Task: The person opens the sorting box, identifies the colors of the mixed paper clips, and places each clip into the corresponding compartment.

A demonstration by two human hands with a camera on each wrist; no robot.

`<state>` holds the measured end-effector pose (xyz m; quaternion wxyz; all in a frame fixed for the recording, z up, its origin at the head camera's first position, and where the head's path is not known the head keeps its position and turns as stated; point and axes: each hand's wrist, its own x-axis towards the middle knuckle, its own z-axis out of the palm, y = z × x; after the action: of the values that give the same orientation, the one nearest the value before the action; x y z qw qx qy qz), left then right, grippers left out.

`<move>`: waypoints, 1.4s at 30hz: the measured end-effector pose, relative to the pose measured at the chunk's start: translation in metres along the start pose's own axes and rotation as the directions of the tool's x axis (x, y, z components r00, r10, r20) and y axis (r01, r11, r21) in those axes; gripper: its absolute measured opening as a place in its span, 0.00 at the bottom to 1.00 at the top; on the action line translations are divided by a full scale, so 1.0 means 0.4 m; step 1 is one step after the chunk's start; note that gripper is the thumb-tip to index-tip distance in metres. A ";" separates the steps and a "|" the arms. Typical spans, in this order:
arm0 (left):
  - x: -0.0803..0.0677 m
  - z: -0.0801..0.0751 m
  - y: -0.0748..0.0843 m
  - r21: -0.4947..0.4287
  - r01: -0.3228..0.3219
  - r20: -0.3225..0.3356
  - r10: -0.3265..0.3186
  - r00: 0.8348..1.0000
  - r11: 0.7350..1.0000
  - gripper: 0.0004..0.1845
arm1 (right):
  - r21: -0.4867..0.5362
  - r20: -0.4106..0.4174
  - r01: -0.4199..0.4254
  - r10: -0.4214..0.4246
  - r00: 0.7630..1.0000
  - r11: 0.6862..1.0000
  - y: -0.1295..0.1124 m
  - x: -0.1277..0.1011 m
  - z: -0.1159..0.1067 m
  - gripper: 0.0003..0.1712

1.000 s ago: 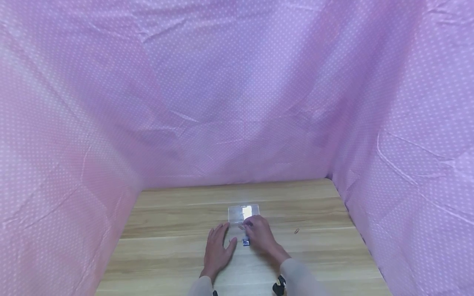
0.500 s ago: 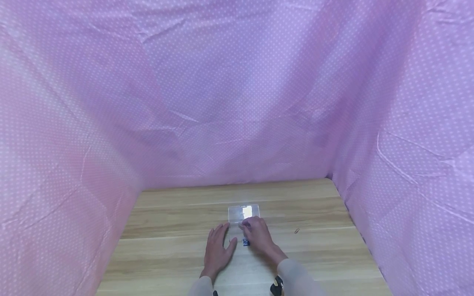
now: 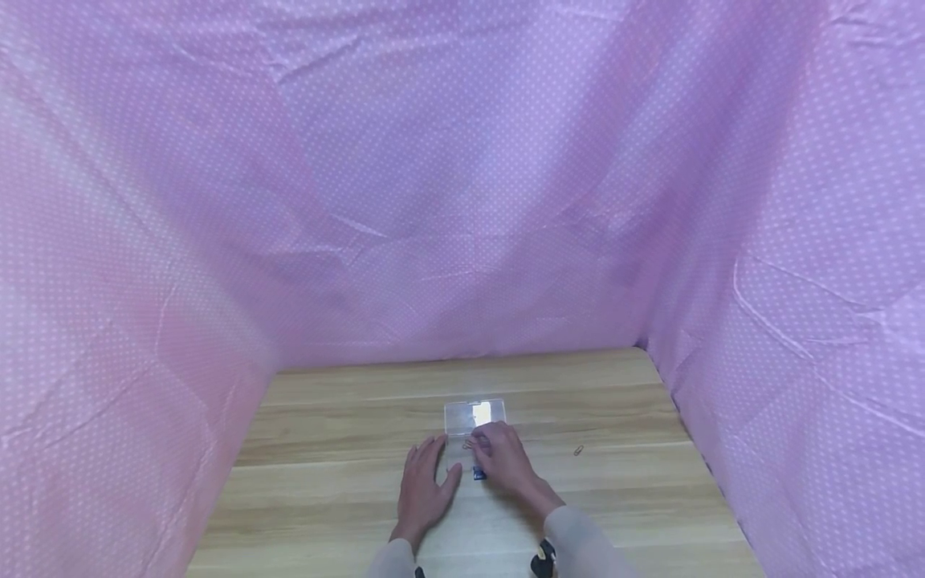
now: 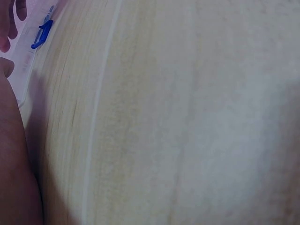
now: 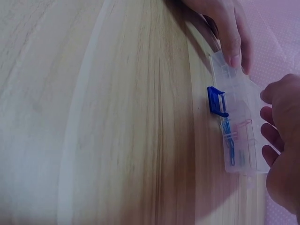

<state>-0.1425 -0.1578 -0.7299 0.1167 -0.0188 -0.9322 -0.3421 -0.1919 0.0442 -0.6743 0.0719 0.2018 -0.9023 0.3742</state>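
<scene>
Right hand (image 3: 503, 459) edged left, fingers curled over clear box (image 5: 239, 136).

Both hands, the left hand (image 3: 422, 486) and the right hand (image 3: 506, 461), are bare, with no rings or gloves. Behind the fingers, past each wrist, begins a pale grey-beige sleeve (image 3: 578, 546). A small black strap (image 3: 543, 558) sits at the right cuff.

One clear plastic box (image 3: 474, 417) with one blue latch (image 5: 216, 101); one loose paper clip (image 3: 579, 450); two hands; one wooden table (image 3: 325, 417).
</scene>
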 end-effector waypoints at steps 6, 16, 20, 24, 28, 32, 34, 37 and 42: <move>0.001 0.000 0.000 0.002 0.001 -0.002 -0.001 1.000 1.000 0.36 | 0.022 0.038 -0.022 0.022 0.999 1.000 0.001 -0.008 -0.018 0.16; 0.003 0.004 -0.001 0.004 -0.002 -0.012 0.002 1.000 1.000 0.35 | 0.077 0.131 -0.106 0.095 0.987 0.991 0.023 -0.032 -0.071 0.32; 0.004 0.003 0.000 0.010 0.011 0.008 -0.011 1.000 1.000 0.35 | 0.077 0.128 -0.103 0.092 0.987 0.992 0.034 -0.043 -0.096 0.35; 0.004 0.003 -0.001 0.014 0.023 0.021 -0.024 1.000 1.000 0.35 | 0.075 0.136 -0.095 0.084 0.987 0.993 0.048 -0.058 -0.119 0.38; 0.002 0.002 0.000 0.011 0.022 0.015 -0.022 1.000 1.000 0.35 | 0.063 0.141 -0.108 0.098 0.985 0.992 0.068 -0.075 -0.137 0.41; 0.001 0.000 0.003 0.012 0.020 0.011 -0.021 1.000 1.000 0.35 | 0.040 0.138 -0.112 0.106 0.985 0.993 0.089 -0.089 -0.154 0.43; 0.000 0.001 0.004 0.015 0.022 0.012 -0.022 1.000 1.000 0.35 | 0.021 0.127 -0.108 0.105 0.986 0.994 0.099 -0.097 -0.164 0.43; 0.000 0.001 0.005 0.020 0.021 0.012 -0.022 1.000 1.000 0.35 | -0.013 0.103 -0.099 0.100 0.990 0.995 0.116 -0.108 -0.178 0.42; -0.002 -0.002 0.007 0.013 0.023 0.010 -0.023 1.000 1.000 0.35 | -0.057 0.048 -0.065 0.068 0.997 0.996 0.145 -0.127 -0.200 0.41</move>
<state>-0.1413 -0.1562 -0.7276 0.1081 -0.0093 -0.9352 -0.3371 -0.1718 0.1535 -0.6693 0.0426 0.1787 -0.9200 0.3463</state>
